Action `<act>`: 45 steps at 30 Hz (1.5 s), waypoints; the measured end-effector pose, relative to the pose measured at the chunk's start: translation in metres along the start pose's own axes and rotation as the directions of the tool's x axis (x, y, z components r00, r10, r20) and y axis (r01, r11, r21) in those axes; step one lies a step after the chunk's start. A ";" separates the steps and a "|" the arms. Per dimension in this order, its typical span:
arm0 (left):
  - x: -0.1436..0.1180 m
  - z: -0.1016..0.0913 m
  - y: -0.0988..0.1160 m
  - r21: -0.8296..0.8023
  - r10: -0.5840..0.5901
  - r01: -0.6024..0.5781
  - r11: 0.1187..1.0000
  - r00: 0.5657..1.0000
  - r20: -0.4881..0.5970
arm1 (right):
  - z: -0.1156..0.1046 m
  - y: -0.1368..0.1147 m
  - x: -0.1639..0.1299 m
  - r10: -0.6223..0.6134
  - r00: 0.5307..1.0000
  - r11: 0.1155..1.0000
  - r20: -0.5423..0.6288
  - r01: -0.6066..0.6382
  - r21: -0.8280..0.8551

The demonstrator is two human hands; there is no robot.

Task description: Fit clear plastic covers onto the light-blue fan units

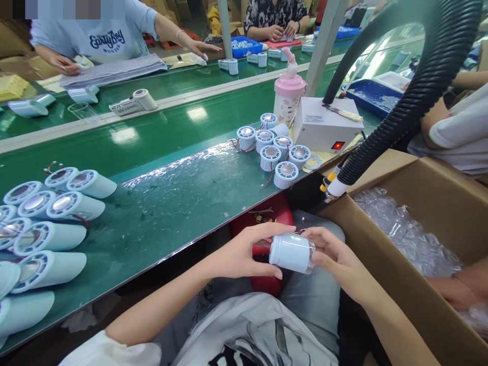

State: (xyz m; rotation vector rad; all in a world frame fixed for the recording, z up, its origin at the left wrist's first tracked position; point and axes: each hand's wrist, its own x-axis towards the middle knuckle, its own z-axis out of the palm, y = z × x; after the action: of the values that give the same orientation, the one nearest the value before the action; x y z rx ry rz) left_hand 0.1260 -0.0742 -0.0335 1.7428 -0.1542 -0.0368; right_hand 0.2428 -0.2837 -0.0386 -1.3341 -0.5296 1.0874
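Nearest, just off the near edge of the bench and above the lap, a light-blue cylinder is held level between 2 hands. The left hand curves half open around its left end, fingers over the top and thumb beneath; the right hand closes fingers and thumb on the clear plastic cover at its right end. The cylinder thus lies within both grips, touching each, with its middle exposed. The step in hand looks like seating or adjusting that cover (whether it is fully on, I cannot tell); the next move calls for a steady left hold and even pressure from the right fingers. To the right, a cardboard box below the bench holds clear plastic pieces. On the bench, 1 group of angled blue housings fills the left end, and 1 cluster of short blue units with thin wires sits by the right corner, beside a white machine with a lit red switch. Behind that stands a pink-lidded bottle; beyond the green belt, 2 co-workers have their hands at the far side.
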 end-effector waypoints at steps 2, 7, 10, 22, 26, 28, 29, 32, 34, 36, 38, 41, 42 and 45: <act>0.000 -0.001 0.000 0.012 0.015 -0.015 1.000 1.000 0.000 | 0.002 0.000 0.001 0.011 1.000 0.999 -0.010 -0.010 0.038; -0.001 -0.001 0.000 0.020 0.027 -0.026 0.999 1.000 -0.005 | 0.004 0.005 0.005 0.072 0.996 0.992 -0.050 -0.066 0.108; -0.002 -0.001 -0.001 0.019 0.019 -0.019 1.000 1.000 -0.009 | 0.005 0.008 0.006 0.120 0.991 0.986 -0.060 -0.112 0.125; -0.002 0.002 -0.002 -0.085 0.039 -0.040 0.996 0.999 -0.009 | 0.014 0.008 0.013 0.249 0.965 0.957 -0.083 -0.232 0.175; -0.002 0.005 -0.003 -0.149 0.040 -0.042 0.988 0.999 -0.017 | 0.016 0.006 0.013 0.330 0.942 0.924 -0.059 -0.309 0.225; -0.002 0.005 -0.003 -0.141 0.070 -0.073 0.987 0.997 -0.021 | 0.017 0.003 0.012 0.383 0.924 0.898 -0.017 -0.368 0.242; -0.002 0.005 -0.003 -0.135 0.086 -0.088 0.987 0.996 -0.020 | 0.016 0.002 0.012 0.405 0.914 0.884 0.015 -0.396 0.248; -0.003 0.006 -0.001 -0.133 0.093 -0.094 0.987 0.996 -0.017 | 0.015 0.000 0.012 0.449 0.882 0.844 0.139 -0.470 0.257; -0.004 0.007 0.002 -0.136 0.060 -0.063 0.989 0.998 -0.024 | 0.014 0.000 0.012 0.461 0.865 0.832 0.197 -0.499 0.245; -0.005 0.009 0.005 -0.147 0.005 -0.011 0.989 0.999 -0.039 | 0.013 0.003 0.012 0.456 0.865 0.842 0.210 -0.496 0.214; -0.006 0.009 0.008 -0.174 -0.055 0.046 0.984 0.997 -0.048 | 0.013 0.007 0.009 0.370 0.918 0.905 0.141 -0.391 0.171; -0.006 0.009 0.011 -0.248 -0.132 0.118 0.962 0.991 -0.040 | 0.009 0.012 0.003 -0.034 0.998 0.999 -0.046 0.033 -0.030; -0.006 0.008 0.011 -0.273 -0.151 0.136 0.952 0.988 -0.034 | 0.007 0.013 0.001 -0.207 0.976 0.968 -0.063 0.195 -0.156; -0.005 0.007 0.012 -0.307 -0.202 0.189 0.933 0.979 -0.012 | 0.000 0.013 -0.003 -0.556 0.824 0.674 0.106 0.522 -0.523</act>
State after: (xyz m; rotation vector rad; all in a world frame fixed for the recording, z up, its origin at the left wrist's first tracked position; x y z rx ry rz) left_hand 0.1191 -0.0823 -0.0228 1.4429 0.0572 -0.1603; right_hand 0.2370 -0.2878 -0.0498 -1.5333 -1.1648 0.3963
